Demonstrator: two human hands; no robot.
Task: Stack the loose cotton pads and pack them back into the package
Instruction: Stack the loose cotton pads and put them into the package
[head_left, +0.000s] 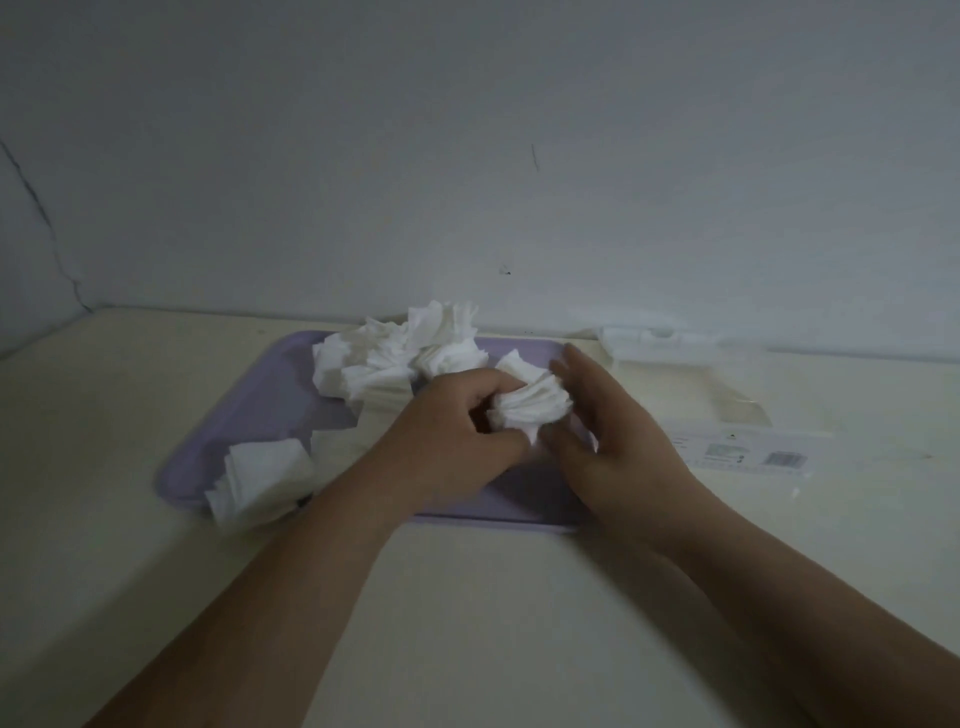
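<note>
A bunch of white cotton pads (530, 405) sits between my two hands above the lilac tray (270, 395). My left hand (457, 436) grips the bunch with curled fingers and thumb. My right hand (608, 441) cups its right side, thumb under it and fingers nearly straight behind it. A loose heap of pads (400, 353) lies at the tray's far edge. A fanned stack of pads (260, 478) rests on the tray's near left corner. The clear plastic package (727, 400) lies flat on the table to the right of the tray.
The cream table (493, 597) runs up to a white wall (467, 156) just behind the tray. The package's printed label (748, 452) faces up near my right wrist.
</note>
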